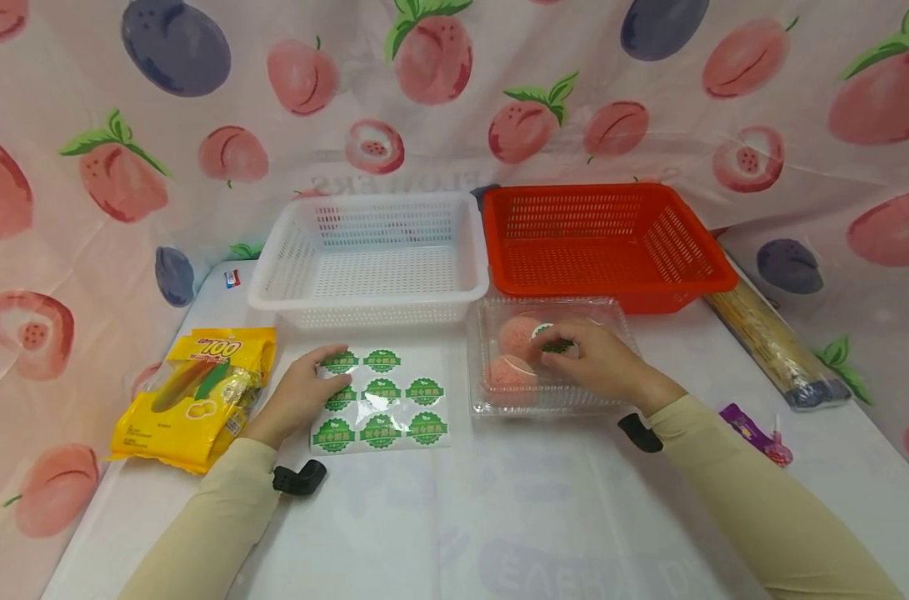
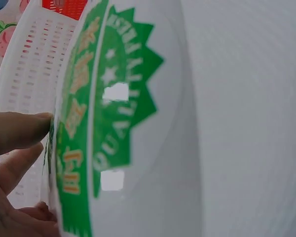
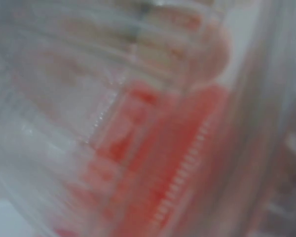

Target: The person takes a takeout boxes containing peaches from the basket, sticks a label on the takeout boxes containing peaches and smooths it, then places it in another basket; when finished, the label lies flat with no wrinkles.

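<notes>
In the head view, my right hand (image 1: 596, 358) pinches a round green-and-white sticker (image 1: 557, 343) over the lid of a clear plastic box (image 1: 491, 408). Pink round pieces (image 1: 510, 375) show through the box's left side. My left hand (image 1: 304, 396) rests at the left edge of a sheet of green stickers (image 1: 382, 429), its thumb and index finger apart on the upper left stickers. The left wrist view shows a large, curved sticker (image 2: 108, 98) close up, with the left fingers (image 2: 19, 131) beyond it. Blurred clear plastic (image 3: 39, 123) fills much of the right wrist view.
Behind the sheet and box stand a white basket (image 1: 367, 312) and a red basket (image 1: 611, 292). A yellow snack bag (image 1: 192, 408) lies at left, with a small wrapped piece (image 1: 232, 278) behind. Packaged sticks (image 1: 776, 342) and a purple-wrapped lollipop (image 1: 754, 433) lie at right.
</notes>
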A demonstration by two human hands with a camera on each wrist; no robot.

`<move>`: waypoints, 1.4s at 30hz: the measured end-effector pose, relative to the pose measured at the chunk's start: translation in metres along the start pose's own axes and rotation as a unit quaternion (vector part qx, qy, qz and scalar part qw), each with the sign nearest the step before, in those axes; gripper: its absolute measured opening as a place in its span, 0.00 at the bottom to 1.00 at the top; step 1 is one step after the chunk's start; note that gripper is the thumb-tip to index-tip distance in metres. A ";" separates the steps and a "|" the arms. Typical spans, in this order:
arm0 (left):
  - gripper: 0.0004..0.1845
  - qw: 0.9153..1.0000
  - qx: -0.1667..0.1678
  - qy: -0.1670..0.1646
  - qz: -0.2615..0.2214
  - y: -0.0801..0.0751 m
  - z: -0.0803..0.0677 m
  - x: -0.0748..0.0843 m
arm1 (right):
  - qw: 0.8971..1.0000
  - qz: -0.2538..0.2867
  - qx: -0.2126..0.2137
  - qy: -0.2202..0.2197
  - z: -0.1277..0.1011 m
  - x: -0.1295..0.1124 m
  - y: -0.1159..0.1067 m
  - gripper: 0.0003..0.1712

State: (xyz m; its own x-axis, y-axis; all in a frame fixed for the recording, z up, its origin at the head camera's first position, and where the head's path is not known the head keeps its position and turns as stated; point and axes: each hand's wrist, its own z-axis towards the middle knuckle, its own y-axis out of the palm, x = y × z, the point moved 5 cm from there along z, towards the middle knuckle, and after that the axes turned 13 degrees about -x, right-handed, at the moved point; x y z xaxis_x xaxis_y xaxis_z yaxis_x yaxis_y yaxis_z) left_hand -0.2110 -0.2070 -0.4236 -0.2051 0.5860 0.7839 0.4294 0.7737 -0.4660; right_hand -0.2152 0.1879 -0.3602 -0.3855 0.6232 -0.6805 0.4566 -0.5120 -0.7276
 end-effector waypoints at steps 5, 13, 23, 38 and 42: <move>0.31 1.000 0.001 0.003 0.009 0.000 -0.001 0.000 | 0.999 0.025 0.017 0.015 -0.004 0.000 -0.002 0.08; 0.31 0.998 0.026 0.026 0.057 -0.003 -0.003 0.005 | 0.998 -0.008 0.049 0.026 -0.003 0.001 -0.006 0.11; 0.30 0.994 0.023 0.080 0.071 0.012 -0.015 0.043 | 0.996 -0.042 0.059 0.053 -0.006 0.001 -0.010 0.16; 0.31 0.988 -0.044 0.150 0.015 0.051 -0.020 0.090 | 0.982 -0.009 0.182 0.043 -0.050 0.012 -0.043 0.19; 0.33 0.986 -0.055 0.156 0.015 0.060 -0.016 0.096 | 0.984 -0.004 0.163 0.072 -0.062 0.026 -0.041 0.24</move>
State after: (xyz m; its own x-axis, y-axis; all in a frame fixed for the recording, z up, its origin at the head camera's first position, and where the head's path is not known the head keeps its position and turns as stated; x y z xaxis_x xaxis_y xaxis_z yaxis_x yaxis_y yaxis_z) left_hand -0.1906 -0.1081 -0.3697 0.0830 0.4927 0.8662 0.5279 0.7155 -0.4576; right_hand -0.1941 0.2610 -0.3427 -0.2607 0.6932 -0.6719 0.1633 -0.6543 -0.7384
